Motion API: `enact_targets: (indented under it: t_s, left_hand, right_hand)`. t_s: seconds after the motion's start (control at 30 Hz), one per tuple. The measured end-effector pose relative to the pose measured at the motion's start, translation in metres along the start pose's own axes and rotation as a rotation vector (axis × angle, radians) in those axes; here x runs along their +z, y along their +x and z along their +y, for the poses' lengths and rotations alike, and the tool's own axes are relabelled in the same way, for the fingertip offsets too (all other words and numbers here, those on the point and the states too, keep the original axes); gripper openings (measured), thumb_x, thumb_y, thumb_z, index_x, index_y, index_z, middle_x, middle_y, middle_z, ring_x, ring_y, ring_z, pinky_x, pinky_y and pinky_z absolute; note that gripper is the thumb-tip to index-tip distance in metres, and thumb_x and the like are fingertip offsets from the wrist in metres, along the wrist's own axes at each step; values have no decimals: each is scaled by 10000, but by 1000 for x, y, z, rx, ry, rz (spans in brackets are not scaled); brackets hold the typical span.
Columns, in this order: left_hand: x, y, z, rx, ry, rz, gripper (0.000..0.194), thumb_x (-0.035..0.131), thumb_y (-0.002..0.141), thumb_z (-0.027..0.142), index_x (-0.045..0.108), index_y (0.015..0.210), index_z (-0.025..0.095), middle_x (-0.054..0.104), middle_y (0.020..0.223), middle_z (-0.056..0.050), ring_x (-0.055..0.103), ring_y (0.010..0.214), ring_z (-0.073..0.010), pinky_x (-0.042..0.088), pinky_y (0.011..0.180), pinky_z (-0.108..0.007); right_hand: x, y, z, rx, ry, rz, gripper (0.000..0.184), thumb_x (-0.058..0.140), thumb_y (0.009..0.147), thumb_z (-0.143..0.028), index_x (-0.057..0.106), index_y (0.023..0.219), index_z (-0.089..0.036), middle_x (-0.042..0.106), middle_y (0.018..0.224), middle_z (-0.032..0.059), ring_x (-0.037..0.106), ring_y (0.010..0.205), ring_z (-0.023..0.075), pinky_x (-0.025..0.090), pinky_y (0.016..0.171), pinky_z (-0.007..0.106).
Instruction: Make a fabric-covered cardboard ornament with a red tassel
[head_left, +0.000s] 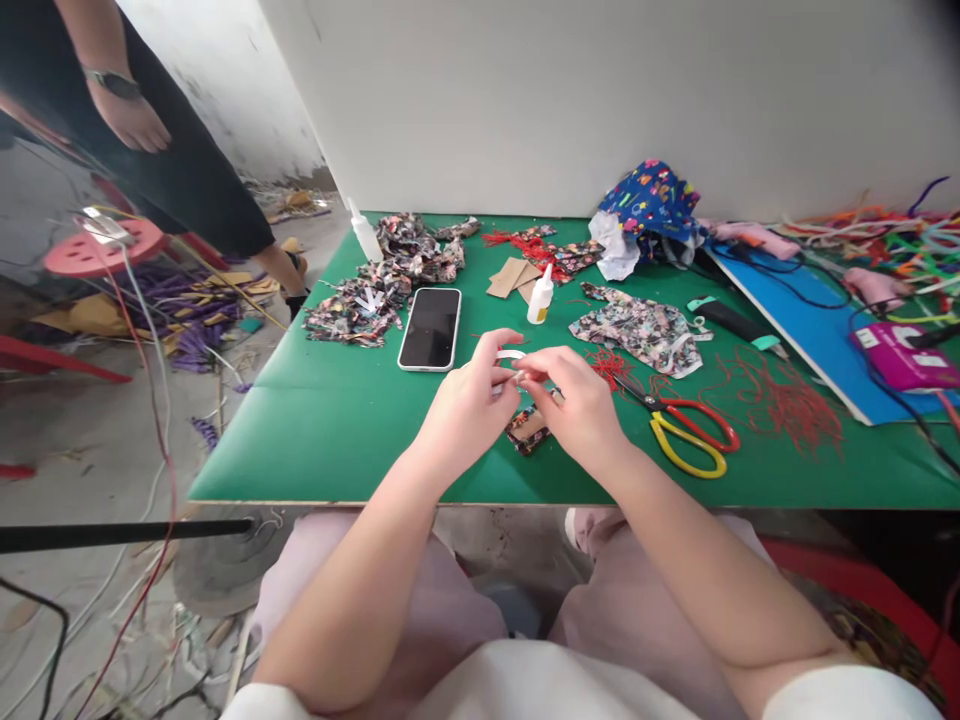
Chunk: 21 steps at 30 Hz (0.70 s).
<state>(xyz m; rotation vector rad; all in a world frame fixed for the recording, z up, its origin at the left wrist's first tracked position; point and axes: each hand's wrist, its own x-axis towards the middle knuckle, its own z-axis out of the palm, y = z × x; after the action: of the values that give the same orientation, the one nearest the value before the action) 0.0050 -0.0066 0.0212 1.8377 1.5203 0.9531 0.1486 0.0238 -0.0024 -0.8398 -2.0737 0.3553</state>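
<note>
My left hand (474, 400) and my right hand (576, 408) meet above the front middle of the green table (315, 430). Both pinch a thin white strip (511, 354), which loops up between the fingers. Under my right hand lies a small flower-patterned cloth piece with brown card in it (529, 430), partly hidden by the fingers. Scissors (686, 435) with one red and one yellow handle rest to the right, beside red threads (609, 366). Beyond my hands stands a small white glue bottle (540, 298). A phone (430, 330) lies to the left.
Bunched patterned fabric (360, 305) and another white bottle (365, 236) occupy the left side. At right are a flat patterned cloth (641, 328), a box cutter (735, 322), a blue board (795, 340) and pink glue guns (874, 288). Another person's hand (135, 120) hangs at far left.
</note>
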Motion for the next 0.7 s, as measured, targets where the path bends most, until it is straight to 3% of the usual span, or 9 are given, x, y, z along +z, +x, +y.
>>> enact_targets:
  t_s: [0.23,0.5,0.7]
  left_hand:
    - [0,1,1,24,120,15,429,416,757,99,401,1174,198,679,751,9,578,610,-124,404,604,-219]
    - [-2,-1,1,17,58,13,433,411,755,88,399,1166,222,668,735,32,544,566,-104,397,592,-204]
    - [3,-2,3,-15,-44,45,392,426,751,114,431,1127,223,651,704,43,526,542,-86,384,541,-174]
  right_hand:
    - [7,-6,3,-115,-153,17,190,435,850,-114,559,962,-203,638,891,46,550,852,167,465,774,309]
    - [11,-11,4,-171,-143,107,289,442,845,-122,530,1083,-262,640,897,36,559,857,186,462,780,345]
    - [9,-10,1,-182,-166,126,412,419,846,-105,403,1207,-304,639,960,25,567,879,191,462,782,362]
